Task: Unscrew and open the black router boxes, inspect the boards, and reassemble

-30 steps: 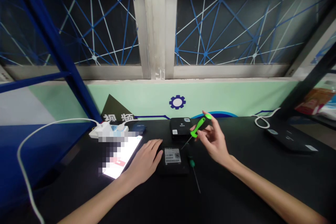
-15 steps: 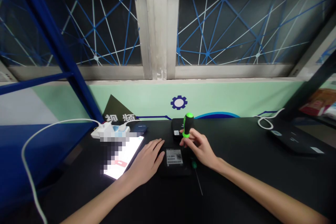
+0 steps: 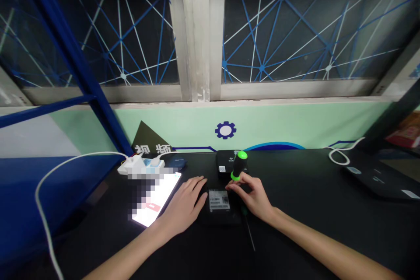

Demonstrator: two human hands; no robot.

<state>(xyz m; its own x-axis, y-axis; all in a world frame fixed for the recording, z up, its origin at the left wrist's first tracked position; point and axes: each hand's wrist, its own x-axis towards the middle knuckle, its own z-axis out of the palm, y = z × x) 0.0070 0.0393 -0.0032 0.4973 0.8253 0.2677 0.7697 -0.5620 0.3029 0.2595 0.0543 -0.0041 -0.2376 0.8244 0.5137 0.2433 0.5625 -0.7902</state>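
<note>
A small black box [image 3: 216, 218] with a white printed label lies on the dark table before me. My left hand [image 3: 188, 199] rests at its left edge, fingers stretched out. At the far right corner of the box, my right hand [image 3: 254, 194] pinches a green-and-black screwdriver [image 3: 239, 167] low near its collar. The handle points up and leans slightly right; its tip is hidden by the fingers. A second, thin screwdriver [image 3: 249, 229] with a green handle lies on the table right of the box, partly under my right hand.
Another black box [image 3: 225, 159] stands behind the screwdriver. On the left are a lit phone [image 3: 162, 199] and a white power strip [image 3: 144, 165] with a white cable [image 3: 41, 214]. A flat black device [image 3: 380, 181] and a coiled white cable [image 3: 339, 156] lie at the right.
The screwdriver handle has tipped a little to the right, and my right hand has shifted slightly lower with it. The whole view has drifted slightly; my left hand stays by the box.
</note>
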